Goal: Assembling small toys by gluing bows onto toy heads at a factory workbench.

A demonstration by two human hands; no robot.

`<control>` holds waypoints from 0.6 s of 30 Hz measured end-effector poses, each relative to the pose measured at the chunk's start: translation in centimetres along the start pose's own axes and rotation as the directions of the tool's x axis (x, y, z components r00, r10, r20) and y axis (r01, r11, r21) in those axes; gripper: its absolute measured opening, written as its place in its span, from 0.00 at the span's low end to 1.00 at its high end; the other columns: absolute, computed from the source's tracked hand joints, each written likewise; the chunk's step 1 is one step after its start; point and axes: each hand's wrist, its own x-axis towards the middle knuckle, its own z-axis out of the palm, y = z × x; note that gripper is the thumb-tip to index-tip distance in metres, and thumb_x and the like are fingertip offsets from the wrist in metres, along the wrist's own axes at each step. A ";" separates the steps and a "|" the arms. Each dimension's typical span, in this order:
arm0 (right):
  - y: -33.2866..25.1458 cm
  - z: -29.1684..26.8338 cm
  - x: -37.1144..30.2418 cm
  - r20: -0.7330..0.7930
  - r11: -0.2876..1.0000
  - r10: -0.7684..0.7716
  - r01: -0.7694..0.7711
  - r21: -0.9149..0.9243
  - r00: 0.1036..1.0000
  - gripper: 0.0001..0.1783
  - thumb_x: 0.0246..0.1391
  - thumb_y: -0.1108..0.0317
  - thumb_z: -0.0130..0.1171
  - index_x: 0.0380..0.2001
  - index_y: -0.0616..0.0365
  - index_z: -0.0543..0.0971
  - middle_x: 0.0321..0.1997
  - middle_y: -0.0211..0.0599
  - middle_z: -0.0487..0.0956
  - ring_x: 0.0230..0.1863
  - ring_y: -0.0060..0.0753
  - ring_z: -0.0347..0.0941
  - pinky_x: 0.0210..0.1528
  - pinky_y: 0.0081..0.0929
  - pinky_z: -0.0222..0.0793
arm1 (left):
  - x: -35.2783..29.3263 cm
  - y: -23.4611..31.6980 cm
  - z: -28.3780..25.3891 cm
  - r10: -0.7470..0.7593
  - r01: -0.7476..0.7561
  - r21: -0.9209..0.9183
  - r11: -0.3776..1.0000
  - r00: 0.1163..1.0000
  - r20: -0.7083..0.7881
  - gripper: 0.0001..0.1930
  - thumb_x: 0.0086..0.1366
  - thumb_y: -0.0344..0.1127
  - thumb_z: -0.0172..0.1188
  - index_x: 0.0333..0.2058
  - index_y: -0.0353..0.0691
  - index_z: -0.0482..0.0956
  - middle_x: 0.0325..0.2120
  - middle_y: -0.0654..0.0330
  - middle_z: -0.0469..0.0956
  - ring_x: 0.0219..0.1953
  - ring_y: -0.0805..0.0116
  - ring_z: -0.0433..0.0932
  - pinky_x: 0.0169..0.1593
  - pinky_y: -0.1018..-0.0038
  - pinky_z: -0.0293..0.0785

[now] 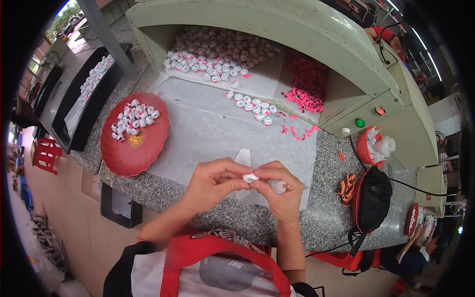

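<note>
Over the near part of the paper-covered bench, my left hand [213, 182] pinches a small rounded white piece [250, 177] between thumb and fingers. My right hand [283, 195] meets it there, its fingertips closed on the same piece. A small translucent bottle [278, 186] is tucked in the curled fingers of my right hand. Just beyond the hands lies a white paper strip [243, 157]. Several white pieces with pink parts [257, 108] sit on the paper farther off, beside scattered small pink pieces [297, 132].
To the left, a red scalloped plate [148, 166] holds a heap of white pieces. Under the pale green cabinet [277, 22] lie piles of white and pink pieces. At right are a red basket [363, 148], a black bag [372, 200] and a black cable [410, 187].
</note>
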 end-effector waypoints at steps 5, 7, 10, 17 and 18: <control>-0.1 0.5 -0.4 -0.027 0.956 0.222 -0.212 0.204 0.975 0.08 0.39 0.79 0.61 0.28 0.63 0.76 0.29 0.33 0.74 0.27 0.19 0.69 0.28 0.15 0.64 | -0.5 0.1 0.1 0.013 -0.012 0.049 0.999 1.000 -0.026 0.11 0.53 0.20 0.55 0.37 0.30 0.71 0.27 0.56 0.77 0.31 0.73 0.77 0.35 0.80 0.73; -0.1 0.8 -0.3 -0.037 0.941 0.273 -0.259 0.217 0.961 0.07 0.41 0.79 0.61 0.28 0.63 0.76 0.28 0.33 0.74 0.27 0.19 0.69 0.27 0.14 0.64 | -0.4 0.0 -0.2 0.015 -0.013 0.053 0.998 0.999 -0.035 0.11 0.53 0.19 0.55 0.37 0.29 0.70 0.29 0.53 0.76 0.32 0.69 0.77 0.36 0.78 0.75; 0.5 1.3 0.0 0.019 0.941 0.262 -0.260 0.216 0.965 0.06 0.42 0.78 0.60 0.27 0.63 0.75 0.28 0.32 0.74 0.26 0.17 0.68 0.26 0.14 0.63 | -0.5 -0.3 -0.8 -0.016 0.018 0.029 0.999 0.998 -0.067 0.10 0.53 0.18 0.54 0.36 0.28 0.70 0.31 0.51 0.75 0.32 0.66 0.77 0.35 0.76 0.76; 4.4 4.2 0.4 -0.016 0.894 0.421 -0.412 0.177 0.907 0.06 0.41 0.76 0.61 0.26 0.63 0.74 0.29 0.33 0.74 0.24 0.17 0.67 0.24 0.14 0.64 | -0.4 -0.8 -5.0 -0.092 0.120 0.124 0.985 0.974 -0.208 0.09 0.52 0.19 0.54 0.35 0.30 0.72 0.29 0.56 0.77 0.30 0.71 0.76 0.35 0.78 0.73; 4.7 4.2 0.6 -0.025 0.913 0.395 -0.389 0.122 0.918 0.07 0.42 0.77 0.60 0.27 0.64 0.74 0.29 0.35 0.74 0.23 0.18 0.68 0.23 0.14 0.65 | 0.0 -0.4 -6.2 0.057 0.028 0.250 0.968 0.945 -0.323 0.10 0.52 0.19 0.54 0.35 0.30 0.72 0.30 0.57 0.76 0.31 0.72 0.76 0.36 0.79 0.72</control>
